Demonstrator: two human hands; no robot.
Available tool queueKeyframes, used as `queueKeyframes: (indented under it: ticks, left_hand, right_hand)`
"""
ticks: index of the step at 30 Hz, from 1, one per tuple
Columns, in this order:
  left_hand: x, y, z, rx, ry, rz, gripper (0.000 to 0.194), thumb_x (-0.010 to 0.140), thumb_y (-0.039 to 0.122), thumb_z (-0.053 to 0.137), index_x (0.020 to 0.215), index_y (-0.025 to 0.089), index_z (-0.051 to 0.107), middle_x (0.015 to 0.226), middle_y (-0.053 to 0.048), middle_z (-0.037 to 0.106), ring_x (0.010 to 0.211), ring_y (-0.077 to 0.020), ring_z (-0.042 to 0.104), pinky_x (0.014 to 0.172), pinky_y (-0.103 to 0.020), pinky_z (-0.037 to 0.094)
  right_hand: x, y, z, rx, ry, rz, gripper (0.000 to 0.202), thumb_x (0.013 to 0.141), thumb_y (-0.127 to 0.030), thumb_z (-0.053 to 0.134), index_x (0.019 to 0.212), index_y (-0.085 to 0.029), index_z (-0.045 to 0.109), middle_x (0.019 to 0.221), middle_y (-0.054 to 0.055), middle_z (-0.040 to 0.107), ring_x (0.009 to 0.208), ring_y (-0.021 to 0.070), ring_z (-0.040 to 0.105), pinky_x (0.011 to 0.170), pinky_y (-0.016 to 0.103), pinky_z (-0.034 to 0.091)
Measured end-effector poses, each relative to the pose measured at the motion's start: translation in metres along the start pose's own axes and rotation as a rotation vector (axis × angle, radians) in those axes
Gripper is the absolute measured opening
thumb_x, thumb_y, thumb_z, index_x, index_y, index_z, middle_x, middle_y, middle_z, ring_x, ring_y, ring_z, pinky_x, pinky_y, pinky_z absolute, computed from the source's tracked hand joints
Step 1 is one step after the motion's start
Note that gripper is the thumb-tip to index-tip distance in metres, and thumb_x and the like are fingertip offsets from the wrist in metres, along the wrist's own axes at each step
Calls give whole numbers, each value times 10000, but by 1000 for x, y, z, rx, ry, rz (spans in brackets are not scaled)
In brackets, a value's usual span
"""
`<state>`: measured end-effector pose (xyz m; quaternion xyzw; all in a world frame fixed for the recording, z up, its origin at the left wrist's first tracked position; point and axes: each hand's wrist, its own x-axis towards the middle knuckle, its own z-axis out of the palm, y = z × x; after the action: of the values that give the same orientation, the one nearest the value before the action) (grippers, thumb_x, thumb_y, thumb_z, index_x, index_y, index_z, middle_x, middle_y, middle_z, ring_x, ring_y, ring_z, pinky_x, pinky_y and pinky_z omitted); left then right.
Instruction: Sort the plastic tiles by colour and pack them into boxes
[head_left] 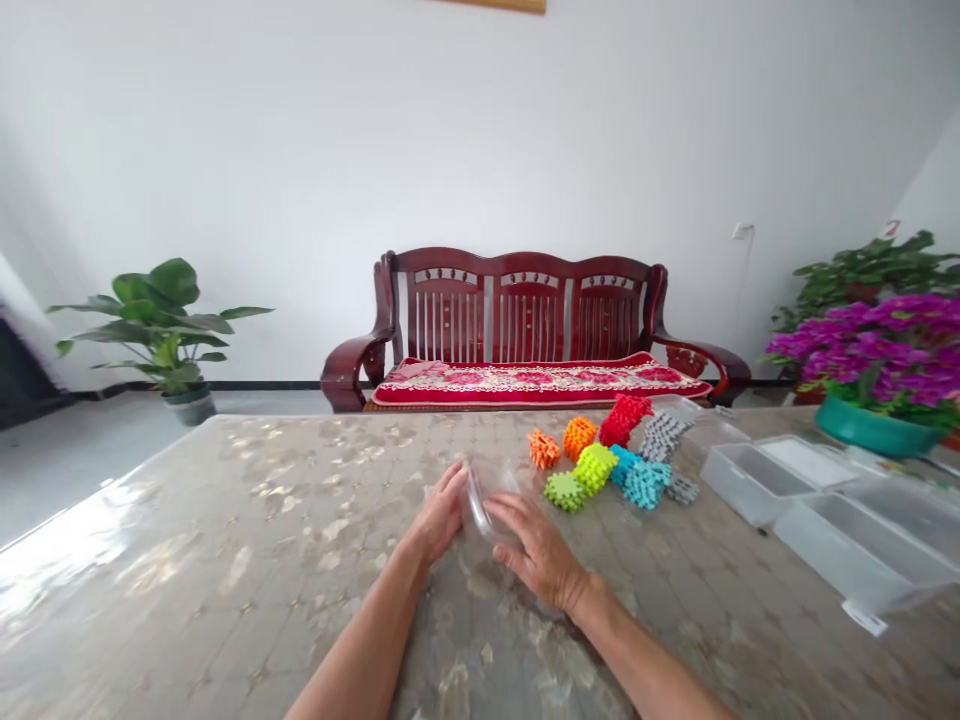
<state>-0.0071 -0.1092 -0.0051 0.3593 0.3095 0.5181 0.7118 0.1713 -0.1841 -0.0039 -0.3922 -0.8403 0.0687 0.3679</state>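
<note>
A clear plastic container (pixel 480 505) is tilted between my two hands above the patterned table (pixel 300 560). My left hand (pixel 441 510) grips its left side, with the fingers along the edge. Across the right side lies my right hand (pixel 536 548), its fingers bent over the container and its thumb near the lower edge. To the right of my hands are stacks of toothed plastic pieces: orange (pixel 580 438), red (pixel 625 419), yellow-green (pixel 595 469), blue (pixel 646 482) and grey (pixel 664 436).
Translucent open boxes (pixel 862 545) stand on the right of the table. Behind them is a teal pot (pixel 877 426) of purple flowers (pixel 885 345). A wooden bench (pixel 525 310) stands beyond the far table edge, and a potted plant (pixel 169 325) on the floor at left.
</note>
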Motion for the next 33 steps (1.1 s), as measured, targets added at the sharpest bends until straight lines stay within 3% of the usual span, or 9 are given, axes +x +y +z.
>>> queueKeyframes:
  ticks: [6,9,11,13,15,18,21,25,33]
  left_hand:
    - [2,-4,-9,179,15,143,429,735,351,675,1111,156,607,1090,-81,694,946,-211,649,839,-305,495]
    - [3,-5,-10,338,64,164,416,669,293,661,1062,161,630,1035,-57,695,943,-212,629,825,-300,486]
    - [3,-5,-9,396,78,126,431,643,265,633,1063,167,632,1001,-46,693,910,-210,624,786,-296,490]
    - [2,-6,-7,408,85,88,437,636,246,602,1066,171,629,968,-36,687,860,-199,620,741,-287,491]
    - [2,-6,-4,415,94,81,426,635,231,582,1055,173,626,939,-28,678,834,-189,613,722,-278,488]
    - [1,-7,-3,453,103,93,391,628,210,567,1012,173,633,890,-23,671,826,-190,608,719,-273,483]
    - [1,-9,-3,483,117,101,371,621,201,565,983,176,638,862,-24,670,830,-201,609,724,-281,484]
    - [1,-10,-3,509,148,111,377,623,194,546,988,184,639,890,-29,676,854,-213,609,731,-288,483]
    - [6,-16,-6,446,138,153,517,627,179,540,1141,192,600,1076,-56,680,980,-227,600,845,-312,457]
  right_hand:
    - [1,-15,7,-115,51,90,598,802,-673,562,1250,-278,600,1293,84,609,1264,308,469,1135,577,217]
    - [4,-14,13,-14,120,139,382,879,-552,543,1126,-286,660,1225,66,643,1216,269,520,1086,489,349]
    - [9,-3,14,50,244,220,281,936,-413,484,1099,-266,660,1195,72,647,1162,226,560,1018,409,432]
    - [17,14,14,31,395,339,287,926,-334,471,1130,-230,643,1178,101,641,1127,224,574,978,391,459]
    - [28,34,13,-37,461,470,324,892,-332,494,1144,-192,642,1140,127,650,1086,245,592,945,401,470]
    - [46,55,13,-46,330,605,324,876,-351,494,1057,-163,685,1023,123,695,975,236,643,857,350,495]
    - [60,60,16,-8,221,693,255,831,-293,536,976,-175,710,911,84,723,855,207,667,761,293,500]
    - [66,55,21,-59,265,730,189,775,-217,570,899,-192,711,868,57,717,764,186,655,704,276,487]
    - [68,50,20,-291,255,633,162,852,-190,528,771,-228,664,823,37,690,779,170,621,671,246,429]
